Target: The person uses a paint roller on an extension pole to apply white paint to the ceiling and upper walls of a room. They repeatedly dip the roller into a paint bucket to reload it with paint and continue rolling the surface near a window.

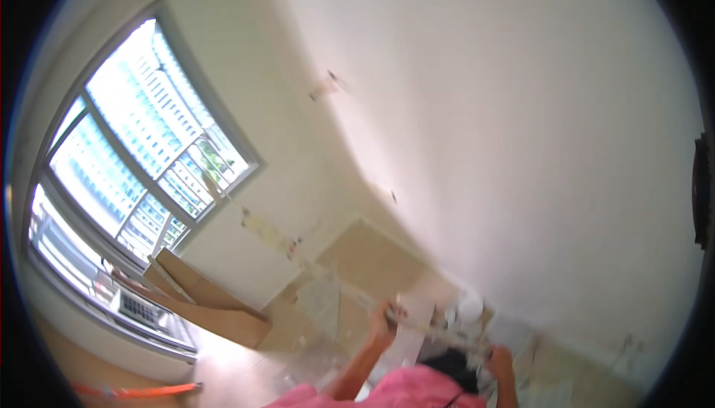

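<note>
My left hand [383, 321] is closed around a long thin pole [436, 331] in the lower middle of the head view. Closer to me, my right hand [499, 362] grips the same pole near its lower end. It slants away up and to the left, past the left hand toward the wall below the window. Its far part is blurred, so I cannot tell what is at that end. Below the hands show my pink shirt [417, 389] and something dark [456, 363] in front of it.
A large window [141, 155] fills the left wall. Brown boards [201, 304] lean beneath it. An orange bar [141, 391] lies at lower left. Near the right wall's [521, 147] base are a white round container [469, 305] and scattered debris. Flat sheets [319, 307] cover some floor.
</note>
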### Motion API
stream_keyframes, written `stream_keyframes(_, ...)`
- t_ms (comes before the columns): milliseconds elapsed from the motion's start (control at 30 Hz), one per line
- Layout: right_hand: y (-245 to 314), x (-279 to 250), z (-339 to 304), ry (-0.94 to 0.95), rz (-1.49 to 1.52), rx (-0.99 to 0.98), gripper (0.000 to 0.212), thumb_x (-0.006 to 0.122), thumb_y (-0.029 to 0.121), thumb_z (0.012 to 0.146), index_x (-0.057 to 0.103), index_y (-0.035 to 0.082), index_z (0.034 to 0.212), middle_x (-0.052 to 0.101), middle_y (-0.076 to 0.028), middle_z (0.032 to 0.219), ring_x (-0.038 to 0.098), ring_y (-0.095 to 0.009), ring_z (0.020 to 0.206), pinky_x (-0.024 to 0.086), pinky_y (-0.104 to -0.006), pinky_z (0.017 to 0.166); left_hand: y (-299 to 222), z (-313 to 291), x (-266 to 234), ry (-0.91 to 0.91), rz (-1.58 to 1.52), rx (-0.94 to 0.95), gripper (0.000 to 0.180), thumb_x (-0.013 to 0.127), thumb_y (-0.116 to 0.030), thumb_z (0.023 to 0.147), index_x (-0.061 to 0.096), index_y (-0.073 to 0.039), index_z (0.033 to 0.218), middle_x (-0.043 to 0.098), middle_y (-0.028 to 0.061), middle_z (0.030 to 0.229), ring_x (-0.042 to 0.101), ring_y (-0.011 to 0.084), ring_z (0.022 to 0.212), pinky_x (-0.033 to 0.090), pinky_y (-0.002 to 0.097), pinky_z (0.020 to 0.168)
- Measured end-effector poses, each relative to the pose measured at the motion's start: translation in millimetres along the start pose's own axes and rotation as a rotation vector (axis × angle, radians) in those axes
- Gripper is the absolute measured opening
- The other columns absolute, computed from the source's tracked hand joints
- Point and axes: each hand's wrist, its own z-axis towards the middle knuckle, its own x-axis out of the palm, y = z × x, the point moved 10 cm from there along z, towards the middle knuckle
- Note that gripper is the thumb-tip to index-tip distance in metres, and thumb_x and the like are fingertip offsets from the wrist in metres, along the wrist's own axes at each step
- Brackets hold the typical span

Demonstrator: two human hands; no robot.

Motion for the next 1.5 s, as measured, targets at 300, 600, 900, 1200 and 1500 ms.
stream_keyframes(300,-5.4,-16.7,179.3,0.133,0.059,-0.347,0.025,0.059,0.017,0.074,0.066,0.007,0.096,0.065,-0.022,0.095,0.06,-0.042,0.095,0.049,-0.0495,0.081,22.5,70.0,70.5,-0.043,-0.036,0.114,0.019,0.059,-0.021,0.091,0.055,-0.005,0.081,0.044,0.0032,0.058,0.047,0.0177,0.055,0.043,0.0351,0.061)
stream_keyframes(600,66.2,0.9,226.3,0.237,0.177,-0.676,0.023,0.055,0.021,0.085,0.067,0.003,0.094,0.065,-0.026,0.094,0.061,-0.046,0.087,0.049,-0.0519,0.078,-39.4,37.5,108.0,-0.14,-0.001,0.429,0.033,0.057,-0.012,0.087,0.053,0.002,0.116,0.043,0.0014,0.058,0.045,0.0162,0.056,0.041,0.0328,0.059)
stream_keyframes(900,25.7,56.2,185.0,1.051,0.314,-0.45,0.033,0.07,0.03,0.073,0.069,0.004,0.094,0.066,-0.023,0.081,0.065,-0.034,0.078,0.049,-0.0475,0.071,43.2,-80.5,64.3,-0.439,-0.006,0.651,0.04,0.055,-0.008,0.086,0.048,0.001,0.125,0.046,0.0018,0.061,0.045,0.0137,0.053,0.04,0.0282,0.053)
stream_keyframes(1200,83.6,23.7,149.1,0.993,0.166,-0.944,0.034,0.072,0.03,0.073,0.069,0.004,0.096,0.066,-0.023,0.086,0.064,-0.036,0.082,0.049,-0.0473,0.075,138.6,-259.9,110.3,-0.792,-0.136,0.795,0.044,0.049,-0.008,0.085,0.049,0.0,0.128,0.04,-0.0007,0.052,0.037,0.0101,0.045,0.033,0.0238,0.043)
stream_keyframes(1500,115.8,61.8,75.4,1.055,0.051,-1.171,0.036,0.074,0.03,0.073,0.069,0.005,0.097,0.066,-0.023,0.09,0.064,-0.038,0.087,0.049,-0.047,0.079,182.9,-327.2,74.1,-0.813,-0.074,0.846,0.018,0.056,-0.014,0.091,0.064,-0.001,0.1,0.06,0.0046,0.075,0.054,0.013,0.064,0.043,0.0245,0.056)
